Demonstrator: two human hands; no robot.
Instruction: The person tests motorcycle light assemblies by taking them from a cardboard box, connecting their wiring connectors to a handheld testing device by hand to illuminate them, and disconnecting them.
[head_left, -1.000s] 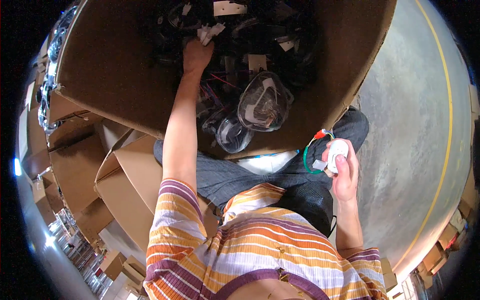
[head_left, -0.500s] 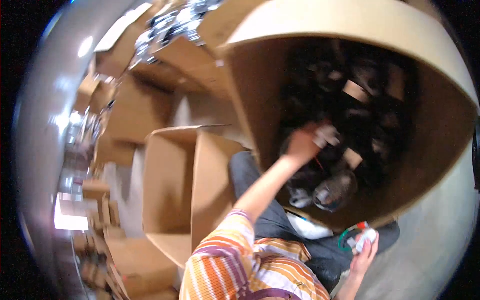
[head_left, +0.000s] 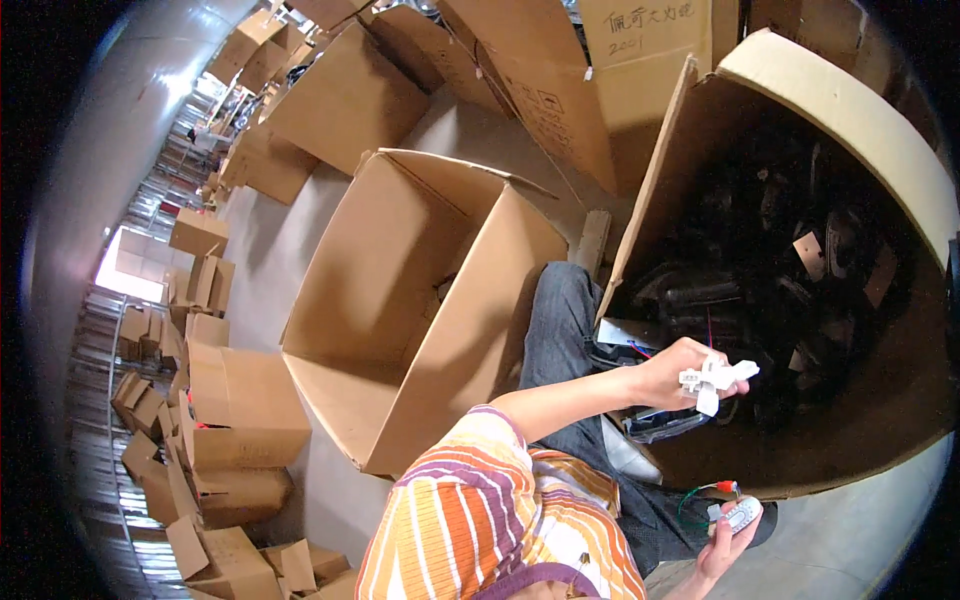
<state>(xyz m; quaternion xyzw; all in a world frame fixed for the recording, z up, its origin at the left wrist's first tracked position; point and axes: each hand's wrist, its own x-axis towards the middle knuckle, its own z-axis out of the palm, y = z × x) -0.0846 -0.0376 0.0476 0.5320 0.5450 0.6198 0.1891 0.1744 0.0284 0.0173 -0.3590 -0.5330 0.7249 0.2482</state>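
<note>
My left hand (head_left: 672,374) is closed around a white plastic piece with several stubby arms (head_left: 714,381), at the near edge of a large open carton (head_left: 640,215). Under that hand lies a dark, glossy part (head_left: 668,428) with thin red and blue wires; whether the hand also grips it I cannot tell. Lower right, my right hand (head_left: 726,552) holds a small white oval device (head_left: 742,514) with little marks on its face. A red-tipped connector (head_left: 726,487) and a thin green wire (head_left: 688,500) stick out beside it.
The large carton holds many dark parts (head_left: 760,250), hard to make out in shadow. Left of my knee (head_left: 560,320) stands another open carton (head_left: 372,300). More cardboard boxes (head_left: 245,400) line the left side, and tall cartons (head_left: 530,80) stand behind.
My left hand has come back from deeper in the large carton toward its near edge, with the white piece in it. My right hand stays low, still holding the white device. The view has shifted.
</note>
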